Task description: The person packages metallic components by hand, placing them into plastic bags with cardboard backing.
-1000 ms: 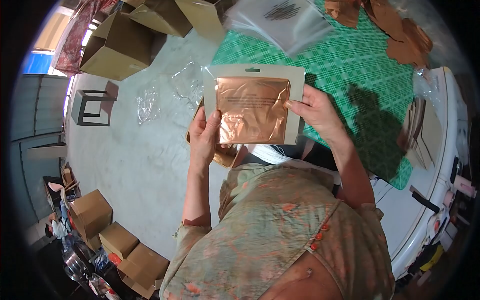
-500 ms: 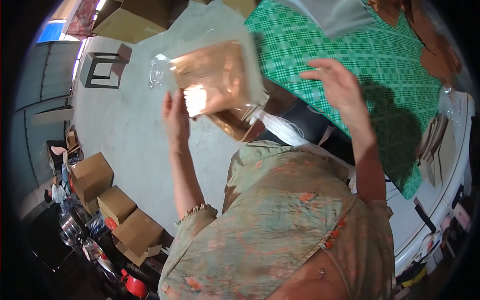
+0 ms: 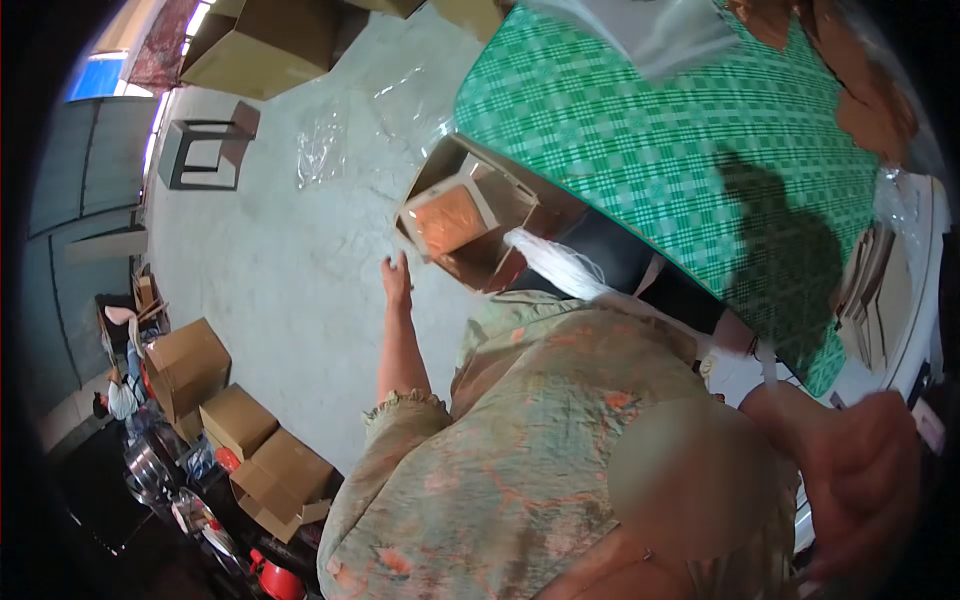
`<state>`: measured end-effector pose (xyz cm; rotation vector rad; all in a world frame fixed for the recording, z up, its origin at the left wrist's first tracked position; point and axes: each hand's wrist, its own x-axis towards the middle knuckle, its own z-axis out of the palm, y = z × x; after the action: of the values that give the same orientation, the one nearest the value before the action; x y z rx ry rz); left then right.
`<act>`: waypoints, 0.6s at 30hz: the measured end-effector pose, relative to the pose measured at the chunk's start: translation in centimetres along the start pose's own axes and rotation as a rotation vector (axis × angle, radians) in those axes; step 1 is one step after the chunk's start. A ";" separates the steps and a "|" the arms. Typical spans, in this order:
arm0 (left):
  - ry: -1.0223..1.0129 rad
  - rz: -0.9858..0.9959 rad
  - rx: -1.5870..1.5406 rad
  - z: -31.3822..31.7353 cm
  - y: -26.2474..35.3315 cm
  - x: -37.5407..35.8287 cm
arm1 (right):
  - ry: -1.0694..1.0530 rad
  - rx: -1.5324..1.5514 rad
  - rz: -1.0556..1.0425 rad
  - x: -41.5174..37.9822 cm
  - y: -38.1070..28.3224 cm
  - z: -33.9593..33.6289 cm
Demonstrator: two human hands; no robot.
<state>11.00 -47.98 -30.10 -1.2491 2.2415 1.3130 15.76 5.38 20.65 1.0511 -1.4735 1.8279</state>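
My left hand point(image 3: 397, 278) hangs over the grey floor just left of an open cardboard box point(image 3: 428, 165), its fingers apart and holding nothing. In the box lies a flat orange-brown item in clear wrap point(image 3: 450, 220), tilted against a paler card piece. At the right edge of the view, my right hand point(image 3: 865, 460) is smeared by motion and close to the camera. Its fingers cannot be made out, nor whether it holds anything. A bundle of white strings point(image 3: 565, 265) hangs at the table edge, between the box and my body.
A green checked cloth point(image 3: 620, 130) covers the table, with a clear plastic bag point(image 3: 670, 35) at its far side. Brown sheets point(image 3: 870, 110) and stacked cards point(image 3: 868, 290) lie right. Plastic wrap point(image 3: 322, 148), a grey stand point(image 3: 210, 152) and cartons point(image 3: 240, 420) are on the floor.
The wrapped orange-brown item has left my left hand and now lies in the cardboard box. My left hand has lowered; my right arm has swung from above the green cloth to the lower right.
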 end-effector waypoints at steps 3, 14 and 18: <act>-0.064 -0.023 0.045 1.4 -6.1 2.1 | -0.061 -0.212 0.138 3.1 -4.1 1.3; -0.005 0.596 -0.319 4.3 9.0 5.0 | -0.296 -0.448 -0.001 7.8 -12.4 -2.2; 0.022 0.689 -0.397 3.0 20.8 3.4 | -0.125 -0.860 -0.282 2.1 -15.3 -1.5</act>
<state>-7.81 -42.81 -21.58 -0.5718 2.6268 2.0646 26.77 10.34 30.42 0.8594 -1.8101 0.7869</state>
